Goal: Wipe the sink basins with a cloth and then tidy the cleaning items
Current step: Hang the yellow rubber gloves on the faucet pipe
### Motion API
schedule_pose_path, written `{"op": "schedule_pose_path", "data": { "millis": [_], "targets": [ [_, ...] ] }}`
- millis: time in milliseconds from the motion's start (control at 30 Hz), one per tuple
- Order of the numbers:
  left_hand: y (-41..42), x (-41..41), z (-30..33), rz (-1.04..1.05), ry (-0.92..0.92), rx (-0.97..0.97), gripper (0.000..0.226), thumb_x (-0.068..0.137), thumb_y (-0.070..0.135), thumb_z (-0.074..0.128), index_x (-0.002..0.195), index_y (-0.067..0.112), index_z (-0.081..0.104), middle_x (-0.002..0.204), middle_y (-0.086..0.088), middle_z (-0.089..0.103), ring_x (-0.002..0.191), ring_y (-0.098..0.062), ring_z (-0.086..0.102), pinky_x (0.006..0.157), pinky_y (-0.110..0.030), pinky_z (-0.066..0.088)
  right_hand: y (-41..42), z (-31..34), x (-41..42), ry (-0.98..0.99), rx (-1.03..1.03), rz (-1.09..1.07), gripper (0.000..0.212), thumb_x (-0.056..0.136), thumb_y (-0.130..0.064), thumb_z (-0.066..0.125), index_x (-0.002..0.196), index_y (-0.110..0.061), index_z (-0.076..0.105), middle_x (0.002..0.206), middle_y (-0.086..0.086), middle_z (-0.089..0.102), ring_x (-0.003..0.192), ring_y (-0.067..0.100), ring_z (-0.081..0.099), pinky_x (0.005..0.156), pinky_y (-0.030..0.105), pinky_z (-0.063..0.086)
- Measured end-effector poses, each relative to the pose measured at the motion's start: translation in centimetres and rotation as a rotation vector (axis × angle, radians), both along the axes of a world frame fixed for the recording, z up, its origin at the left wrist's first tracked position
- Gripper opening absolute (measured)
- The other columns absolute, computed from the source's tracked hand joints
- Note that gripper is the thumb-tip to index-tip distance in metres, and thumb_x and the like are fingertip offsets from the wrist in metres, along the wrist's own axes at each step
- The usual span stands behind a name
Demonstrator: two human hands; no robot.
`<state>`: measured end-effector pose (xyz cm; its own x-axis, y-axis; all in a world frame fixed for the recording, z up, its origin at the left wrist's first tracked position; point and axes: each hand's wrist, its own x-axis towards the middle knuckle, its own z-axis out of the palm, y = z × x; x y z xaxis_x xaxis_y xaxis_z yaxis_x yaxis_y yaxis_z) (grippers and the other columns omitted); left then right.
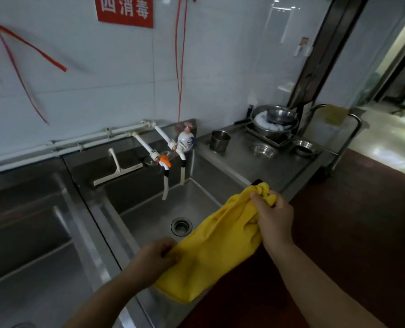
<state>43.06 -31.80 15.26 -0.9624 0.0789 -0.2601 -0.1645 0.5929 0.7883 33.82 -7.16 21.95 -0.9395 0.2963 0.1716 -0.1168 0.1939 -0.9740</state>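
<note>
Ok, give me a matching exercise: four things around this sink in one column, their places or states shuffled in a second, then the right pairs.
Things:
1. yellow rubber glove
2. white squeegee
3. drain
4. steel cup

Places or states:
A. upright on the counter right of the basin
B. leaning against the back wall of the basin
C. in the basin floor
D. held at both ends, left hand and right hand, over the basin's front edge

Pairs: 1-D, 2-B, 3-C, 4-A
</note>
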Motion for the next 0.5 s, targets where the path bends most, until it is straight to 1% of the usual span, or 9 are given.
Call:
{"op": "schedule_pose_path", "data": {
  "millis": [67, 100, 167, 233, 300, 400, 433, 500],
  "targets": [
    [-0.6, -3.1, -0.1, 0.086, 0.034, -0.045, 0.016, 0.093, 0.022, 0.055, 0.089, 0.038, 0.057, 0.092, 0.008, 0.062, 0.085, -0.004, 0.059, 0.072, -0.017, 0.047, -0.9, -0.3, -3.6, -0.012, -0.017, 0.032, 0.020, 0.081, -0.031, 0.071, 0.071, -0.017, 0.061, 0.064, -0.002, 0.064, 0.059, 0.008, 0.061, 0.049, 0.024, 0.049],
    [-1.1, -4.6, 0.0, 0.124, 0.060, -0.069, 0.020, 0.093, 0.022, 0.055, 0.087, 0.040, 0.055, 0.090, 0.010, 0.061, 0.084, -0.003, 0.058, 0.069, -0.015, 0.045, -1.4, -0.4, -5.3, -0.024, -0.023, 0.047, 0.019, 0.081, -0.033, 0.071, 0.072, -0.019, 0.063, 0.067, -0.003, 0.066, 0.061, 0.007, 0.063, 0.049, 0.022, 0.049],
    [-1.9, -7.8, 0.2, 0.180, 0.105, -0.110, 0.023, 0.093, 0.022, 0.054, 0.086, 0.044, 0.052, 0.090, 0.013, 0.059, 0.083, 0.000, 0.057, 0.067, -0.013, 0.043, -2.2, -0.5, -8.5, -0.028, -0.038, 0.073, 0.016, 0.082, -0.034, 0.071, 0.075, -0.021, 0.064, 0.070, -0.003, 0.068, 0.063, 0.005, 0.064, 0.050, 0.020, 0.050],
    [-2.6, -10.9, 0.6, 0.202, 0.128, -0.143, 0.023, 0.093, 0.022, 0.053, 0.089, 0.045, 0.051, 0.090, 0.016, 0.057, 0.083, 0.002, 0.056, 0.066, -0.013, 0.042, -3.1, -0.3, -11.6, -0.020, -0.042, 0.084, 0.017, 0.083, -0.032, 0.070, 0.078, -0.017, 0.064, 0.072, -0.001, 0.069, 0.064, 0.006, 0.065, 0.052, 0.022, 0.050],
    [-3.1, -13.5, 1.0, 0.254, 0.154, -0.185, 0.018, 0.094, 0.023, 0.052, 0.100, 0.040, 0.055, 0.087, 0.018, 0.055, 0.080, 0.002, 0.055, 0.064, -0.012, 0.041, -4.0, 0.2, -14.6, -0.026, -0.041, 0.112, 0.016, 0.084, -0.030, 0.068, 0.079, -0.016, 0.062, 0.074, 0.000, 0.068, 0.065, 0.008, 0.064, 0.054, 0.025, 0.050],
    [-3.9, -17.0, 2.2, 0.420, 0.257, -0.267, 0.021, 0.094, 0.021, 0.051, 0.112, 0.031, 0.059, 0.087, 0.017, 0.054, 0.075, 0.001, 0.051, 0.058, -0.013, 0.036, -5.4, 0.7, -18.8, -0.024, -0.054, 0.136, 0.011, 0.085, -0.031, 0.067, 0.079, -0.024, 0.061, 0.080, 0.000, 0.067, 0.072, 0.011, 0.064, 0.058, 0.029, 0.051],
    [-4.3, -18.1, 2.8, 0.478, 0.302, -0.291, 0.022, 0.094, 0.019, 0.052, 0.112, 0.029, 0.059, 0.088, 0.015, 0.055, 0.075, -0.002, 0.051, 0.057, -0.014, 0.035, -5.9, 0.9, -20.1, -0.014, -0.060, 0.138, 0.012, 0.085, -0.031, 0.067, 0.078, -0.025, 0.060, 0.080, -0.001, 0.067, 0.073, 0.012, 0.065, 0.059, 0.030, 0.051],
    [-5.2, -20.1, 4.2, 0.559, 0.382, -0.368, 0.023, 0.091, 0.017, 0.055, 0.112, 0.026, 0.061, 0.088, 0.007, 0.061, 0.075, -0.012, 0.056, 0.057, -0.023, 0.041, -7.2, 1.2, -22.6, 0.005, -0.078, 0.134, 0.014, 0.084, -0.033, 0.067, 0.075, -0.026, 0.060, 0.078, -0.004, 0.067, 0.073, 0.012, 0.064, 0.057, 0.029, 0.050]
  ]
}}
